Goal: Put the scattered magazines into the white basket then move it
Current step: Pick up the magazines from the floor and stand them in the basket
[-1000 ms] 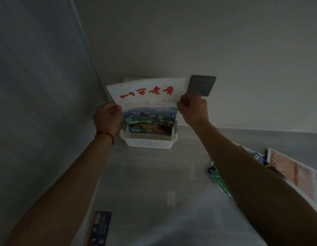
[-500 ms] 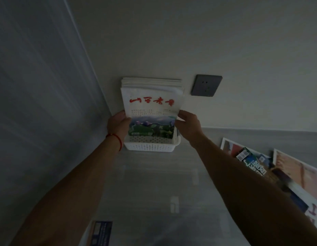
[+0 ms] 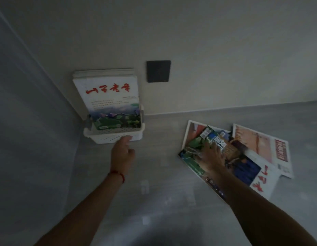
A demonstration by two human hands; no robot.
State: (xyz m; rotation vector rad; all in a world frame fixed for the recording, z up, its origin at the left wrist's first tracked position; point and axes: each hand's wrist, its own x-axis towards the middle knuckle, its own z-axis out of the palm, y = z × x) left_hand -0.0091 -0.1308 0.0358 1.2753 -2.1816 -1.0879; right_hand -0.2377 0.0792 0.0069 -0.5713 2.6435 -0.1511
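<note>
A white perforated basket (image 3: 108, 137) stands in the back left corner of the grey counter. Several magazines stand upright in it; the front one (image 3: 108, 96) is white with red characters and a landscape picture. My left hand (image 3: 121, 151) is just in front of the basket, fingertips touching its front wall and holding nothing. To the right lies a pile of scattered magazines (image 3: 242, 153). My right hand (image 3: 210, 158) rests with spread fingers on the top one, a green-and-blue cover (image 3: 195, 150).
A dark wall socket (image 3: 158, 71) sits on the back wall right of the basket. A grey side panel (image 3: 30, 121) closes off the left. The grey counter (image 3: 163, 174) stretches between basket and pile.
Both hands have let go of the white magazine, which now stands in the basket. My left hand dropped to the basket's front; my right hand moved right onto the scattered pile.
</note>
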